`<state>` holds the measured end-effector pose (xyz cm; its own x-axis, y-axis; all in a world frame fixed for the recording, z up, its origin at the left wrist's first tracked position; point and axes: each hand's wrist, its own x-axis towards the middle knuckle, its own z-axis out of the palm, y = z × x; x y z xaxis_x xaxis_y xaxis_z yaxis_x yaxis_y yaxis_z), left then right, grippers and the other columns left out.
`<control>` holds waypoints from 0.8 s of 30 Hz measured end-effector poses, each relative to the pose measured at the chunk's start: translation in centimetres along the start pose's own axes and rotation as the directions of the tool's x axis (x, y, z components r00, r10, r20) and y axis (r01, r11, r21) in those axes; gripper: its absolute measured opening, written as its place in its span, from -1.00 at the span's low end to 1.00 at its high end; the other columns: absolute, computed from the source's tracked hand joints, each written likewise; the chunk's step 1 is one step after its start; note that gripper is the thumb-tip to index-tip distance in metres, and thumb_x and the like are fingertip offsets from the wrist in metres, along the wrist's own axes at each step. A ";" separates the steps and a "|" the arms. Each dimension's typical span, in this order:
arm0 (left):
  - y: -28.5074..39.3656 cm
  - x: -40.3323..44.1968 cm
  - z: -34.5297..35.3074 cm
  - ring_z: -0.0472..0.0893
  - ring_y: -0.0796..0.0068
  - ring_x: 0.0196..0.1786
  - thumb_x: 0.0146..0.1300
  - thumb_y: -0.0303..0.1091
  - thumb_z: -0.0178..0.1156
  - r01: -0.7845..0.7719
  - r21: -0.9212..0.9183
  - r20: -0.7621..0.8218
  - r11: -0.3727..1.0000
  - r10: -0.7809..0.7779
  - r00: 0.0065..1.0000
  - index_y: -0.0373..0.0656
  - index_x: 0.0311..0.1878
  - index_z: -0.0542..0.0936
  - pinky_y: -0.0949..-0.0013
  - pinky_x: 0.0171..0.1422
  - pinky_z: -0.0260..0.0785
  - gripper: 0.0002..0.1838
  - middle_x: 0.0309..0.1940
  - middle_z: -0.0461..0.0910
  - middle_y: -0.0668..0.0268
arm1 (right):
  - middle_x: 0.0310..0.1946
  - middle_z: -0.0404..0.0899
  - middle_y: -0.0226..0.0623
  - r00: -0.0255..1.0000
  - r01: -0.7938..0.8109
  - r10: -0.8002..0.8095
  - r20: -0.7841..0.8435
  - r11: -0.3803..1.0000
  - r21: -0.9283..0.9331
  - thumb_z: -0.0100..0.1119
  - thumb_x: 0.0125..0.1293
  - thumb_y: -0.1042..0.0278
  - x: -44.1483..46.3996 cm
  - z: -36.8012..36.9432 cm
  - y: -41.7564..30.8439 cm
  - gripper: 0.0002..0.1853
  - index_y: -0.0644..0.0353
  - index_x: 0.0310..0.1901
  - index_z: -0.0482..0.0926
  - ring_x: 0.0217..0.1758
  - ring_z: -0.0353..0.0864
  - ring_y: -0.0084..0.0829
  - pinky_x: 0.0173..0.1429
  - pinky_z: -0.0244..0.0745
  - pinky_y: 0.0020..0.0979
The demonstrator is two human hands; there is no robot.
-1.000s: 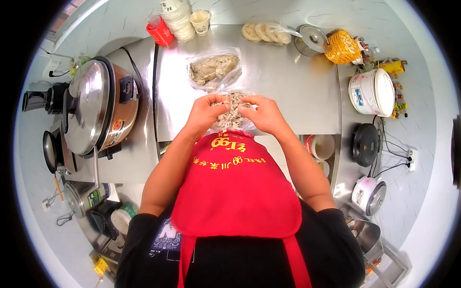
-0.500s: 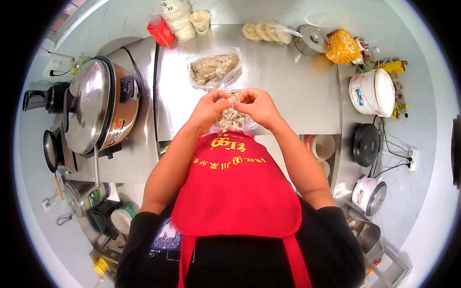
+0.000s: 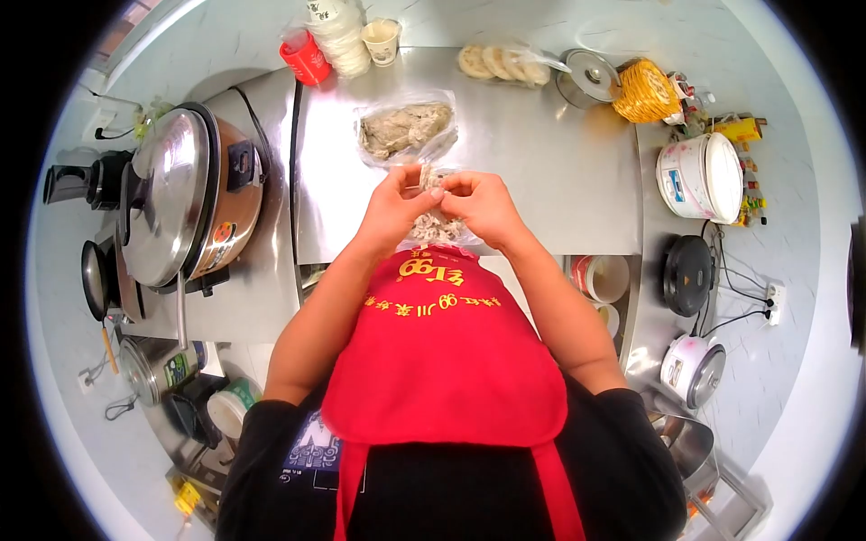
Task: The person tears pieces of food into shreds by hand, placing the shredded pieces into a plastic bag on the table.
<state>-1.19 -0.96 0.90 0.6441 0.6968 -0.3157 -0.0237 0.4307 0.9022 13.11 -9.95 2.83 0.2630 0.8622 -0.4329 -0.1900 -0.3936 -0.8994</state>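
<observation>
My left hand (image 3: pixel 394 203) and my right hand (image 3: pixel 484 207) meet over the table near its front edge, fingertips closed and almost touching. Between them is a pinched strip of greyish, fibrous food (image 3: pixel 429 177), which looks like cooked meat; its exact kind is unclear. Directly below lies a pile of pale torn shreds (image 3: pixel 436 231) on clear plastic, partly covered by my hands. Just beyond my fingers, a large grey-brown clump of similar food (image 3: pixel 406 129) rests in an opened clear plastic bag (image 3: pixel 445 146).
A big lidded cooker (image 3: pixel 171 198) stands on the left. Along the back are a red cup (image 3: pixel 305 59), stacked paper cups (image 3: pixel 341 41), bagged flatbreads (image 3: pixel 501 63) and a lidded metal pot (image 3: pixel 588 77). To the right is a white bucket (image 3: pixel 699 176). The steel table (image 3: pixel 559 180) spans the middle.
Both hands have shifted slightly, and the fibrous strip now shows upright between my fingertips. The view has moved a little; the bag and clump stay put.
</observation>
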 end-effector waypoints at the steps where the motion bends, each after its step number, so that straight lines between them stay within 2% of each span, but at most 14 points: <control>1: 0.7 -0.3 -0.1 0.58 0.52 -0.07 0.31 -0.44 0.22 0.065 0.116 0.020 0.991 -0.067 0.998 -0.35 0.14 0.44 0.45 -0.02 0.45 -0.62 -0.03 0.60 0.18 | -0.36 0.68 -0.26 0.999 0.036 -0.034 -0.034 0.997 0.070 0.31 0.19 0.47 0.1 0.1 0.3 -0.79 0.42 -0.18 0.65 -0.34 0.63 -0.56 -0.28 0.52 -0.52; 2: 1.2 -0.3 -0.2 0.60 0.55 -0.18 0.30 -0.38 0.26 0.124 0.233 0.033 0.965 -0.135 0.990 -0.34 0.02 0.52 0.47 -0.11 0.45 -0.70 -0.18 0.64 0.24 | -0.39 0.67 -0.28 0.995 0.075 -0.066 -0.072 0.987 0.139 0.30 0.18 0.51 0.1 0.1 0.4 -0.81 0.42 -0.20 0.65 -0.36 0.61 -0.57 -0.31 0.50 -0.53; 3: 1.1 -0.3 -0.2 0.60 0.55 -0.18 0.30 -0.38 0.26 0.123 0.232 0.034 0.965 -0.135 0.990 -0.34 0.02 0.52 0.47 -0.11 0.45 -0.70 -0.18 0.64 0.24 | -0.39 0.67 -0.28 0.995 0.076 -0.067 -0.073 0.988 0.138 0.30 0.18 0.51 0.0 0.0 0.2 -0.81 0.42 -0.20 0.65 -0.36 0.61 -0.57 -0.31 0.50 -0.53; 5: 1.0 -0.3 -0.3 0.61 0.54 -0.24 0.34 -0.37 0.23 0.074 0.330 0.064 0.941 -0.100 0.993 -0.34 -0.12 0.59 0.44 -0.09 0.53 -0.80 -0.29 0.63 0.31 | -0.36 0.66 -0.28 1.000 0.010 -0.007 -0.027 0.997 0.076 0.33 0.19 0.51 -0.5 -0.2 -0.4 -0.78 0.42 -0.15 0.62 -0.38 0.58 -0.58 -0.29 0.50 -0.53; 9: 0.7 -0.2 -0.2 0.59 0.56 -0.25 0.34 -0.36 0.22 0.081 0.339 0.064 0.937 -0.109 0.992 -0.32 -0.13 0.59 0.46 -0.15 0.50 -0.81 -0.31 0.63 0.31 | -0.41 0.65 -0.32 0.997 0.004 -0.001 -0.082 0.999 0.034 0.35 0.16 0.52 0.3 -0.4 0.6 -0.83 0.38 -0.22 0.63 -0.43 0.55 -0.61 -0.33 0.46 -0.56; 12: 0.1 0.0 -0.2 0.58 0.56 -0.28 0.37 -0.35 0.19 0.057 0.354 0.075 0.934 -0.089 0.993 -0.30 -0.13 0.58 0.43 -0.18 0.49 -0.81 -0.29 0.63 0.31 | -0.45 0.63 -0.38 0.990 0.079 -0.082 -0.119 0.996 -0.029 0.37 0.15 0.52 0.5 -0.3 1.1 -0.86 0.35 -0.29 0.62 -0.45 0.53 -0.65 -0.37 0.42 -0.58; 14: -0.1 -0.1 0.3 0.57 0.56 -0.27 0.40 -0.32 0.15 0.083 0.174 0.032 0.981 -0.090 0.995 -0.30 -0.12 0.57 0.42 -0.16 0.47 -0.79 -0.28 0.63 0.31 | -0.49 0.63 -0.44 0.978 0.109 -0.117 -0.173 0.992 -0.059 0.39 0.12 0.45 0.4 -0.2 1.3 -0.86 0.33 -0.35 0.65 -0.46 0.49 -0.67 -0.37 0.40 -0.57; 15: -0.1 -0.1 0.5 0.57 0.56 -0.27 0.40 -0.32 0.15 0.083 0.174 0.032 0.981 -0.090 0.995 -0.30 -0.12 0.57 0.42 -0.16 0.47 -0.79 -0.28 0.63 0.31 | -0.49 0.63 -0.44 0.978 0.109 -0.118 -0.173 0.992 -0.059 0.39 0.12 0.45 0.1 0.0 1.0 -0.86 0.33 -0.35 0.65 -0.46 0.49 -0.67 -0.37 0.40 -0.57; 17: 0.1 0.1 0.8 0.58 0.54 -0.26 0.42 -0.29 0.13 0.200 -0.115 -0.053 0.973 -0.208 0.977 -0.29 -0.09 0.55 0.42 -0.13 0.48 -0.77 -0.26 0.62 0.30 | -0.47 0.64 -0.44 0.959 0.167 -0.179 -0.221 0.983 -0.073 0.39 0.13 0.46 -0.7 0.4 0.4 -0.87 0.32 -0.35 0.65 -0.45 0.49 -0.69 -0.38 0.39 -0.58; 21: 0.3 0.9 0.0 0.58 0.53 -0.26 0.42 -0.30 0.14 0.145 -0.191 -0.124 0.971 -0.171 0.978 -0.28 -0.16 0.57 0.41 -0.13 0.53 -0.80 -0.30 0.60 0.31 | -0.43 0.64 -0.41 0.956 0.208 -0.216 -0.200 0.976 -0.061 0.38 0.19 0.51 -1.9 0.5 0.7 -0.87 0.32 -0.26 0.64 -0.41 0.54 -0.68 -0.32 0.44 -0.61; 24: 0.6 1.2 -0.9 0.58 0.51 -0.24 0.42 -0.31 0.15 0.156 -0.120 -0.172 0.980 -0.175 0.969 -0.30 -0.15 0.56 0.40 -0.11 0.54 -0.80 -0.29 0.59 0.31 | -0.40 0.66 -0.40 0.968 0.146 -0.149 -0.200 0.989 -0.032 0.38 0.20 0.51 -2.5 0.0 0.7 -0.87 0.32 -0.24 0.65 -0.37 0.56 -0.67 -0.27 0.48 -0.59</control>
<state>-1.07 0.65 0.75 0.4969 0.6987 -0.5147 -0.0147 0.5999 0.8000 12.30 -12.32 3.30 0.4723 0.8300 -0.2968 -0.1190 -0.2736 -0.9544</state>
